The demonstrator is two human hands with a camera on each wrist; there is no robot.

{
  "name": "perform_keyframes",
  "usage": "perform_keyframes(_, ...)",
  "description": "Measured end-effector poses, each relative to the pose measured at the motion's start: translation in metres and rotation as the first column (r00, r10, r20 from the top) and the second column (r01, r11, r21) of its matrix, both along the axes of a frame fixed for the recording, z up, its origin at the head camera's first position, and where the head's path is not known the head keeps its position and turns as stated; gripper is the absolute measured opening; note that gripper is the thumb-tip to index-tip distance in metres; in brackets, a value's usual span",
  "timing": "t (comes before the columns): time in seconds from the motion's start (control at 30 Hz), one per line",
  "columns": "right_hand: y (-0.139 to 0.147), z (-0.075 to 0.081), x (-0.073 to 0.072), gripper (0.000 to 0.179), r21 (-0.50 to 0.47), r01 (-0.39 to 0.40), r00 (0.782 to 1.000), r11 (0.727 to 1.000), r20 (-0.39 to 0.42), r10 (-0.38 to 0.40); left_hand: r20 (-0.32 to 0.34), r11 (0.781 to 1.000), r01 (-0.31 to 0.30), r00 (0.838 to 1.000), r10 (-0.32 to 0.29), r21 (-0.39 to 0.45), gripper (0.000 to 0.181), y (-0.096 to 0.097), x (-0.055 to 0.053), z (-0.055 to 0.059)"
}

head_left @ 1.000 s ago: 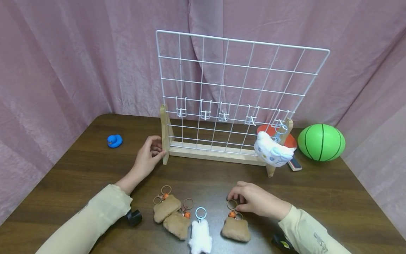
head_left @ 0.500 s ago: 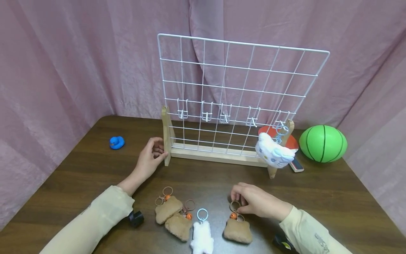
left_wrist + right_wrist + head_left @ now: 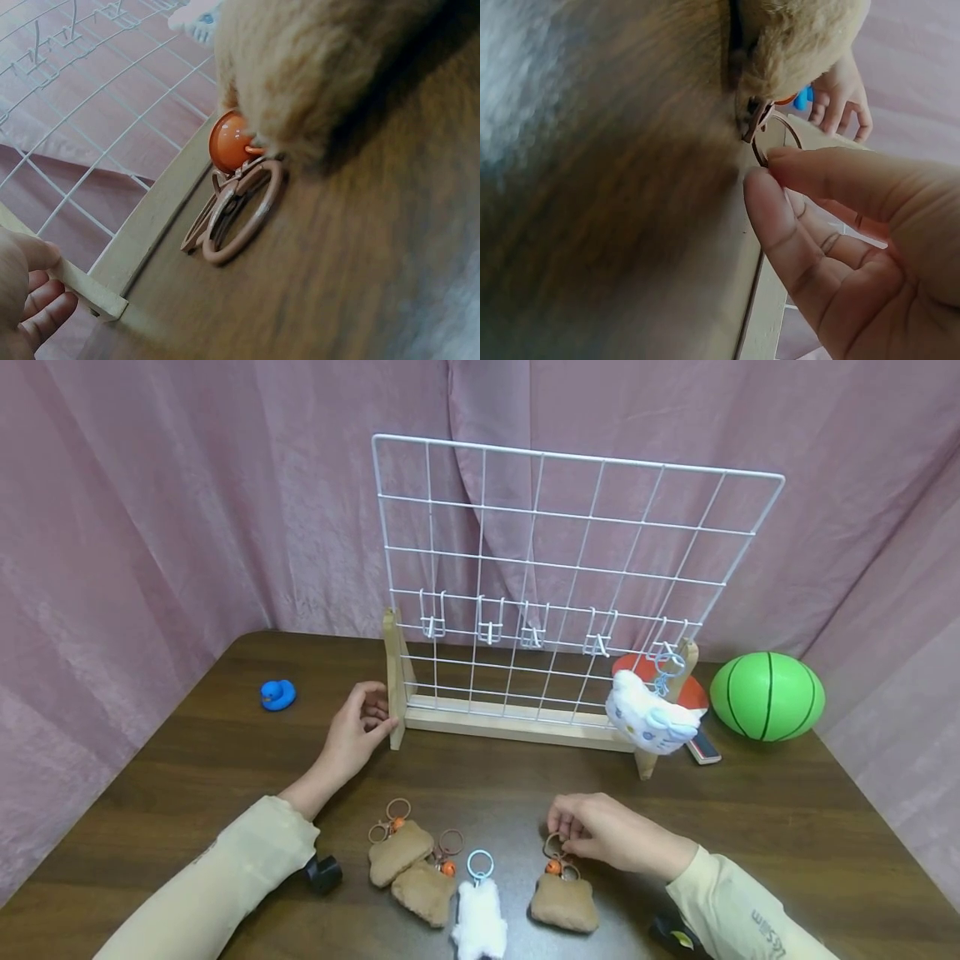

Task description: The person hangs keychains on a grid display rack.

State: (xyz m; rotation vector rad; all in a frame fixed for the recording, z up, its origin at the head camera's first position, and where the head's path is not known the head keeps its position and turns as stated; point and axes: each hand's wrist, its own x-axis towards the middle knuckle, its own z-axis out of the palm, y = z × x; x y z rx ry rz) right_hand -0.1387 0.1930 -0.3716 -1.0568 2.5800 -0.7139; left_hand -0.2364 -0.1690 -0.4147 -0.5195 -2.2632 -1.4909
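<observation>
My right hand (image 3: 607, 831) pinches the metal ring (image 3: 799, 139) of a brown plush keychain (image 3: 564, 903) between thumb and fingertips. The plush part lies on the table, with an orange bell (image 3: 553, 867) at its top. My left hand (image 3: 352, 735) grips the left wooden post (image 3: 393, 677) of a white wire grid rack (image 3: 577, 460), thumb in front and fingers curled behind. Several white hooks (image 3: 490, 631) hang in a row on the grid. From the rightmost one hangs a white and blue plush keychain (image 3: 651, 718).
Two more brown plush keychains (image 3: 423, 893) overlap at the front left. Beside them lies a white plush keychain (image 3: 480, 918) with a blue ring. A blue rubber duck (image 3: 278, 695) sits at far left. Right of the rack are a green ball (image 3: 767, 697) and a red round thing (image 3: 693, 693).
The right hand now lifts the ring slightly upright, the plush still on the table. My left hand stays on the post. The head view has shifted a little.
</observation>
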Motion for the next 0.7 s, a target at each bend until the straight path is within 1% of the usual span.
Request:
perform_keyframes(0.1,0.001,0.001,0.0,0.019,-0.012,0.003,1.0,1.0,0.015,-0.003,0.028,1.0,-0.011,1.0,0.011,-0.009,0.047,0.0,0.0,0.002)
perform_keyframes(0.23,0.002,0.004,0.002,0.016,-0.03,0.015,0.999,0.999,0.039,-0.013,0.096,0.998,-0.036,0.995,0.04,-0.042,0.049,0.0,-0.001,0.002)
perform_keyframes(0.33,0.002,0.006,0.003,0.015,-0.045,0.021,0.999,0.999,0.042,-0.019,0.119,0.998,-0.044,0.992,0.05,-0.051,0.05,0.0,-0.002,0.001)
perform_keyframes(0.53,0.005,0.009,0.005,0.013,-0.101,0.037,0.998,0.994,0.054,-0.031,0.14,0.998,-0.043,0.989,0.05,-0.05,0.052,0.0,-0.001,0.002)
perform_keyframes(0.7,0.007,0.011,0.006,0.011,-0.136,0.051,0.997,0.989,0.06,-0.044,0.129,0.998,-0.034,0.991,0.041,-0.055,0.049,0.001,0.0,0.004)
